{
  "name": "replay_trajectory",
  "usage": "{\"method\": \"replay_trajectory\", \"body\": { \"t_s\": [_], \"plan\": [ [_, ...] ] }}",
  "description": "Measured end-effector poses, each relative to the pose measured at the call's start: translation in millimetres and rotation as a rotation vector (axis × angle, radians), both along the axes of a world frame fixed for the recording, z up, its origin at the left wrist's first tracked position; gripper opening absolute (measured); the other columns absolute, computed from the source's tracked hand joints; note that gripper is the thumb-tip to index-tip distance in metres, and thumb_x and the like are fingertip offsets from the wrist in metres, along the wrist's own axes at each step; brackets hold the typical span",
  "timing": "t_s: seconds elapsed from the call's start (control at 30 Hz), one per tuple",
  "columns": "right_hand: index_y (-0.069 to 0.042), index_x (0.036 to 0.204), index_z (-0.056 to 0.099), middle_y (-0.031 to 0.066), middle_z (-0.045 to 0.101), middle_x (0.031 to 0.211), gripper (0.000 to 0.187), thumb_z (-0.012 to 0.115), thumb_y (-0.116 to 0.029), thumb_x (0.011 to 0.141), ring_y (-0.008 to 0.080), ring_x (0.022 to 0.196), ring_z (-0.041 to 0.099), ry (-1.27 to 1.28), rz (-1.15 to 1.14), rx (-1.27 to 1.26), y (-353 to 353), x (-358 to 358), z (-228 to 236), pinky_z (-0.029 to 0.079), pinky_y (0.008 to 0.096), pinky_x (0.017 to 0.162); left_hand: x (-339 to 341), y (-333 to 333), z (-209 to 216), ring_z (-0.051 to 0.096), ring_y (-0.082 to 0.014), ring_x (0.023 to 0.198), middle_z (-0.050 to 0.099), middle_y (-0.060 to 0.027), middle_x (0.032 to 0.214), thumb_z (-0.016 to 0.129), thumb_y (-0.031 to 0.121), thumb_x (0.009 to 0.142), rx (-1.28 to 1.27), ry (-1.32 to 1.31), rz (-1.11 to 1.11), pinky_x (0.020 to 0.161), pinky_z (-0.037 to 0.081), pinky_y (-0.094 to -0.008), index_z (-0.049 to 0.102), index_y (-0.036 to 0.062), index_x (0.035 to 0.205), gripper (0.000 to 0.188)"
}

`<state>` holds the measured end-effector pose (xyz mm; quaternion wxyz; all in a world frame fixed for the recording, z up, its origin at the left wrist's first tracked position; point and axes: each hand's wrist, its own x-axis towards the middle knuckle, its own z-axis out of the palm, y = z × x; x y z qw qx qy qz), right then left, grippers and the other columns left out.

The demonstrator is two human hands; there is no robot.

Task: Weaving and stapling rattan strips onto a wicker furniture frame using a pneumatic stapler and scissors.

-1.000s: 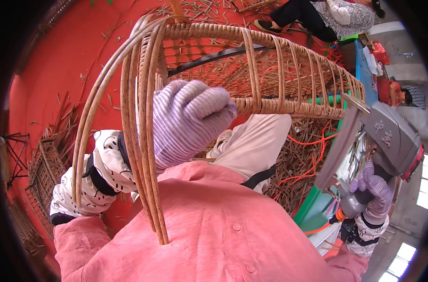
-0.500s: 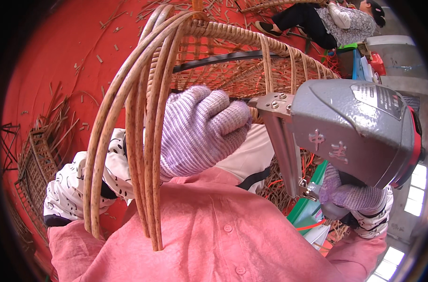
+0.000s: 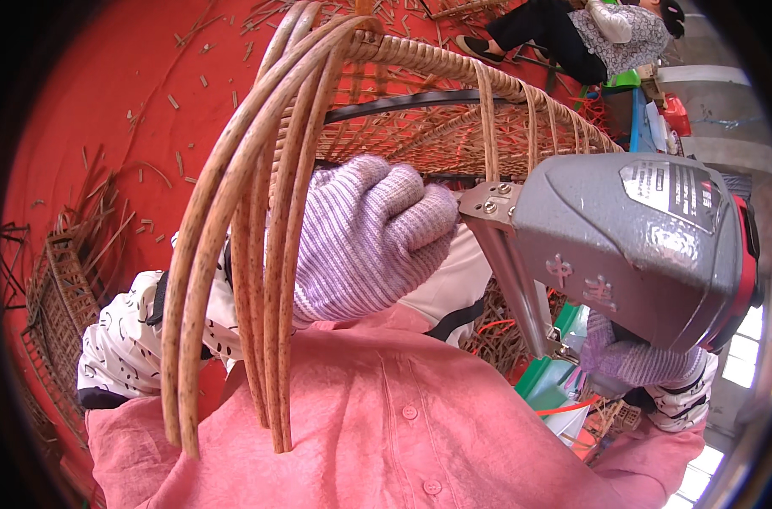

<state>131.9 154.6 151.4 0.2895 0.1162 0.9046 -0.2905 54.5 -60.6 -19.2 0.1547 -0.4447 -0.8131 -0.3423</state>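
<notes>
Gray power tool held up against a fist beside a wicker frame

From where I stand, the wicker frame fills the upper middle of the view, its wrapped rim sloping down toward the right. The left hand, in a lilac knitted glove near the center, is closed on the frame's near side, though glove and tool hide the exact spot it grips. Long bent canes arch down in front of that wrist, their loose ends hanging before the pink shirt.

The right hand, gloved the same way, sits at the right, wrapped around the handle below the tool's bulky body. The tool's metal nose is just beside the left hand's curled fingers; I cannot tell whether it touches the frame. An orange hose shows at lower right.

Cane scraps lie scattered across the red floor, with a lattice piece at the left edge. A co-worker in black trousers is at upper right.
</notes>
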Motion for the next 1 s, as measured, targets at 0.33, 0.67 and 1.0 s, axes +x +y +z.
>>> {"method": "replay_trajectory", "body": {
  "t_s": [0.33,0.67,1.0],
  "plan": [
    [-0.003,0.101,0.059,0.0059,0.061,0.081,0.036,0.070,-0.010,0.068,0.0168,0.072,0.059,-0.072,-0.011,0.068,-11.9,-6.7,7.0,0.048,0.0288,0.064,-5.9,-3.5,5.3,0.060,-0.0229,0.067,0.061,-0.0070,0.081,0.071,0.012,0.065,0.055,0.016,-0.055,0.058,0.049,-0.0346,0.059,0.0082,0.097,0.035],
    [-0.006,0.100,0.063,0.0047,0.064,0.087,0.033,0.070,-0.010,0.068,0.0160,0.078,0.061,-0.096,-0.053,0.110,-25.8,-6.9,14.9,0.048,0.0279,0.070,-15.1,-30.9,10.7,0.062,-0.0256,0.076,0.064,-0.0092,0.085,0.068,0.007,0.067,0.063,-0.101,-0.096,0.065,0.051,-0.0349,0.054,0.0069,0.106,0.042],
    [0.002,0.090,0.057,0.0078,0.055,0.064,0.020,0.061,-0.006,0.072,0.0163,0.056,0.056,0.025,-0.296,-0.217,-8.5,37.3,-1.3,0.048,0.0304,0.053,-30.8,-2.9,9.3,0.064,-0.0283,0.084,0.066,-0.0114,0.090,0.065,0.001,0.069,0.065,-0.433,-0.161,0.072,0.052,-0.0352,0.048,0.0056,0.115,0.049]
  ]
}}
